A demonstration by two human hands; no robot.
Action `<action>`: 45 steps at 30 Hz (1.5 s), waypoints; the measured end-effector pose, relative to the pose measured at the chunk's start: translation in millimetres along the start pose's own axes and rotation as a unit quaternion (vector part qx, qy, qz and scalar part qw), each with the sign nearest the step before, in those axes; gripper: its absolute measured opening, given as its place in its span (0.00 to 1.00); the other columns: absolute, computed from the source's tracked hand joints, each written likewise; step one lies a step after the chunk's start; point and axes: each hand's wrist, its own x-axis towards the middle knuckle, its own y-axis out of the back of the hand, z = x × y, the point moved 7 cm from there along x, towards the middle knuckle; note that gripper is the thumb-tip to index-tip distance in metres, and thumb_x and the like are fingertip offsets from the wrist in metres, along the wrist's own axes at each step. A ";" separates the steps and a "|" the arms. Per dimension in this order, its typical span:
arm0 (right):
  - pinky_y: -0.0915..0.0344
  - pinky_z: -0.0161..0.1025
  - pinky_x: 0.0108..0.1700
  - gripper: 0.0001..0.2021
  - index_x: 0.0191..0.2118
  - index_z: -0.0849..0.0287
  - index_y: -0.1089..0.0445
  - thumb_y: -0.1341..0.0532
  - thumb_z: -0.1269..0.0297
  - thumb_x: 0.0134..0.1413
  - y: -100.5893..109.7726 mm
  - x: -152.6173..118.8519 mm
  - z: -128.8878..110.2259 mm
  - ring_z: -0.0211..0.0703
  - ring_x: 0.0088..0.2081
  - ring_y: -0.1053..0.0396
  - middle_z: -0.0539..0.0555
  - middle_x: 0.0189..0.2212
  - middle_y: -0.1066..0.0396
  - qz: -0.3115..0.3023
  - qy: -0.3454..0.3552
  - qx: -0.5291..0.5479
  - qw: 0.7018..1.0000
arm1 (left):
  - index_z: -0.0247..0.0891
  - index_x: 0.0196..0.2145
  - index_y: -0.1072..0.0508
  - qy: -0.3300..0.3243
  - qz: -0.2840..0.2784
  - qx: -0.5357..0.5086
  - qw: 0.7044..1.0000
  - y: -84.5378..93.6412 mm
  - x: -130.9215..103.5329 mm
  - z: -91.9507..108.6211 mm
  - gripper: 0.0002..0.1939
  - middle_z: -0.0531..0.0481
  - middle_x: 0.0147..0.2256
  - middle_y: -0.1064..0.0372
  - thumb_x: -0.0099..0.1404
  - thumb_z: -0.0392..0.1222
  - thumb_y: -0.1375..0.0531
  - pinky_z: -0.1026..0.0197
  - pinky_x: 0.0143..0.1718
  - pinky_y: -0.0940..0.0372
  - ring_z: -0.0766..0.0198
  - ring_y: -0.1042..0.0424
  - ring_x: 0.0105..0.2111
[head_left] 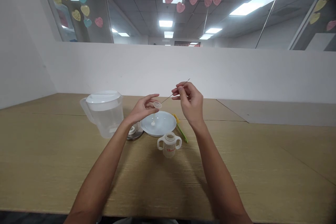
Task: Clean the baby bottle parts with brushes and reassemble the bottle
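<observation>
My left hand [147, 107] holds a small clear cup-like piece [157, 105] between thumb and fingers, above a pale blue bowl [166, 126]. Pinched in my right hand [189, 98] is a thin dark wire-like stick [168, 98], slanting down to the left with its lower end at the clear piece. Something small and white [153, 123] shows inside the bowl, below my left hand. In front of the bowl stands a clear bottle [169, 145] with two white handles, its top uncovered and red lettering on its side.
A lidded clear pitcher [106, 115] stands left of the bowl. Partly behind my left wrist, a round metal dish [138, 133] bears a white ring-shaped part [132, 130]. A green-and-yellow brush-like tool [181, 130] lies right of the bowl on the wooden table [65, 161]. A white wall [131, 70] rises behind.
</observation>
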 end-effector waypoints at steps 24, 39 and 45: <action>0.30 0.36 0.30 0.11 0.31 0.60 0.36 0.44 0.56 0.51 -14.3 -3.4 56.8 0.35 0.23 0.31 0.49 0.23 0.30 0.003 -0.124 0.049 0.991 | 0.34 0.52 0.37 0.027 0.047 0.006 0.999 -13.2 -2.6 9.9 0.34 0.49 0.33 0.32 0.45 0.32 0.37 0.66 0.29 0.37 0.71 0.33 0.25; 0.34 0.39 0.38 0.08 0.27 0.59 0.30 0.44 0.63 0.49 -25.3 -12.1 55.3 0.41 0.32 0.29 0.53 0.28 0.26 -0.024 -0.105 -0.068 0.992 | 0.33 0.51 0.36 0.035 0.060 -0.008 0.998 -10.1 1.4 3.2 0.33 0.48 0.35 0.33 0.44 0.32 0.37 0.64 0.31 0.35 0.71 0.33 0.26; 0.35 0.40 0.38 0.08 0.25 0.59 0.28 0.43 0.64 0.47 -28.3 -12.5 63.0 0.42 0.34 0.30 0.53 0.30 0.26 -0.028 -0.117 -0.079 0.990 | 0.32 0.50 0.36 0.027 0.091 0.018 0.995 0.7 1.7 2.9 0.33 0.48 0.34 0.32 0.43 0.31 0.37 0.65 0.32 0.35 0.70 0.33 0.27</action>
